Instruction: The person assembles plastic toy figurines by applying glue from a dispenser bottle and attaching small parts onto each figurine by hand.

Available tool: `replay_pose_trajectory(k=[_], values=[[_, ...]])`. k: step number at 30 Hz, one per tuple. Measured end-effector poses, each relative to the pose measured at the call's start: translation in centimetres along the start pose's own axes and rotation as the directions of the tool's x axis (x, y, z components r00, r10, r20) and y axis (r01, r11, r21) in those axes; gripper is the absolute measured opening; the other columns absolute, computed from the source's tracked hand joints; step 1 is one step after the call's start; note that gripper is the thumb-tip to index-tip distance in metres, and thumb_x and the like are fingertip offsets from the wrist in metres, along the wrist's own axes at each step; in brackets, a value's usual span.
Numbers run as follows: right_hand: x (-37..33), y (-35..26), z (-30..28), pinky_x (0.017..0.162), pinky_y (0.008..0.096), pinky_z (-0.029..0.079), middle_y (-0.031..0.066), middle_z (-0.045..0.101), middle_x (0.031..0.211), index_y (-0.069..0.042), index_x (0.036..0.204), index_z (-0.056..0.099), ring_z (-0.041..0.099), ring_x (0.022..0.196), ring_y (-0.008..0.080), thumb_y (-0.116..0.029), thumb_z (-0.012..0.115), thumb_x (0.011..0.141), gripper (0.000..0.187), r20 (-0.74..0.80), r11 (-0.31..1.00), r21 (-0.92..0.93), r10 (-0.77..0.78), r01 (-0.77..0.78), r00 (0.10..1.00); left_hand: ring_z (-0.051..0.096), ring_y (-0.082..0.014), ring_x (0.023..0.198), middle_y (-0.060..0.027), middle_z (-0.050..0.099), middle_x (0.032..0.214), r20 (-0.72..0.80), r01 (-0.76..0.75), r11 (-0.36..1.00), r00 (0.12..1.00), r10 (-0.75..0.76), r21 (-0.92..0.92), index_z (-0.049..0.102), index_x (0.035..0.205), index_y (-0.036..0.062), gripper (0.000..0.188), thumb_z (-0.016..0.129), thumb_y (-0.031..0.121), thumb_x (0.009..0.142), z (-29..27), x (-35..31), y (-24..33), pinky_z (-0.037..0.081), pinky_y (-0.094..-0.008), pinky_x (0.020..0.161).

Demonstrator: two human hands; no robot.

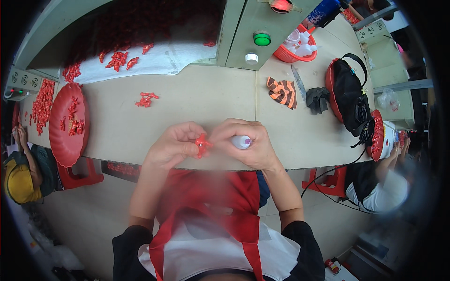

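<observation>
Between the thumb and fingers of my left hand [176, 143] is a small red plastic figurine [202, 146] with a tiny pale spot on it. My right hand [259, 147] curls round a small white squeeze bottle [240, 142] with a purplish tip, which points away from the figurine. The thumb and fingertips of that hand come close to the figurine; blur hides whether they touch it or hold anything else. Both hands are above the table's near edge. Beyond my left hand another red figurine [146, 99] lies alone on the table [197, 98].
At left, a red scalloped tray [58, 126] holds several figurines. More lie on white paper [159, 61] inside the green machine [241, 37]. Rightward are a striped cloth [282, 92], a blade [298, 80], a red basket [291, 55] and a black bag [349, 96]. Other people sit both sides.
</observation>
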State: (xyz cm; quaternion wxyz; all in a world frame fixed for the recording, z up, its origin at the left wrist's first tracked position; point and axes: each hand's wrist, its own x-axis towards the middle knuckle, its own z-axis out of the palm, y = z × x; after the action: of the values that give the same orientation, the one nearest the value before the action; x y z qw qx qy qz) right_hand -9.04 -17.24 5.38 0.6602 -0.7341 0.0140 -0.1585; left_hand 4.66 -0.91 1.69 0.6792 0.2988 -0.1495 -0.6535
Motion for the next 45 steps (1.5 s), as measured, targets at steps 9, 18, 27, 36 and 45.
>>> replay_pose_trajectory(k=[9,18,27,36,45], values=[[-0.3,-0.8,0.4,0.069,0.0231,0.048,0.0055,0.065,0.081,0.002,0.085,0.063,0.059,0.075,0.009,0.0,0.063,0.077,0.008,-0.049,0.924,0.203,0.339,-0.323,0.94,0.062,-0.0173,0.076,-0.0104,0.062,0.091,0.045,0.064,0.981,0.997,-0.057,-0.184,0.055,0.097,-0.0014,0.028,0.07,0.005,0.074,-0.8,0.5,-0.9,0.051,-0.0323,0.073],[-0.3,-1.0,0.7,0.067,0.0223,0.046,0.0042,0.065,0.081,0.001,0.082,0.063,0.058,0.073,0.0082,0.0,0.063,0.077,0.005,-0.101,0.862,0.302,0.453,-0.407,0.886,0.062,-0.0186,0.078,-0.0097,0.06,0.095,0.105,0.071,0.947,0.994,-0.04,-0.314,0.055,0.101,-0.0034,0.031,0.069,0.006,0.076,-1.0,0.9,-1.5,0.052,-0.0325,0.075],[-0.1,-1.4,0.9,0.065,0.0217,0.043,0.0007,0.061,0.078,0.0,0.083,0.061,0.055,0.071,0.0063,-0.001,0.064,0.078,0.006,-0.1,0.828,0.352,0.496,-0.436,0.862,0.064,-0.0232,0.085,-0.014,0.06,0.102,0.131,0.083,0.887,0.991,-0.026,-0.455,0.053,0.11,-0.0076,0.039,0.068,0.006,0.077,-2.6,0.9,-2.8,0.053,-0.0318,0.076],[-0.8,-0.7,0.3,0.063,0.0209,0.042,-0.002,0.056,0.079,-0.003,0.082,0.058,0.053,0.069,0.0059,-0.001,0.066,0.076,0.01,-0.139,0.819,0.409,0.493,-0.403,0.859,0.062,-0.0244,0.085,-0.0153,0.059,0.1,0.218,0.133,0.849,0.976,-0.021,-0.512,0.054,0.11,-0.0043,0.035,0.066,0.006,0.078,-1.8,1.5,-3.7,0.051,-0.0292,0.076],[-0.5,1.7,-2.0,0.066,0.0265,0.047,0.0019,0.059,0.082,-0.004,0.089,0.06,0.058,0.069,0.0122,-0.009,0.071,0.073,0.02,-0.408,0.947,-0.134,0.216,-0.292,0.887,0.054,-0.0218,0.088,-0.0116,0.053,0.1,0.168,0.034,0.803,0.982,0.083,-0.595,0.052,0.11,-0.0013,0.032,0.063,0.008,0.082,-0.2,1.7,-4.3,0.05,-0.0262,0.077]])
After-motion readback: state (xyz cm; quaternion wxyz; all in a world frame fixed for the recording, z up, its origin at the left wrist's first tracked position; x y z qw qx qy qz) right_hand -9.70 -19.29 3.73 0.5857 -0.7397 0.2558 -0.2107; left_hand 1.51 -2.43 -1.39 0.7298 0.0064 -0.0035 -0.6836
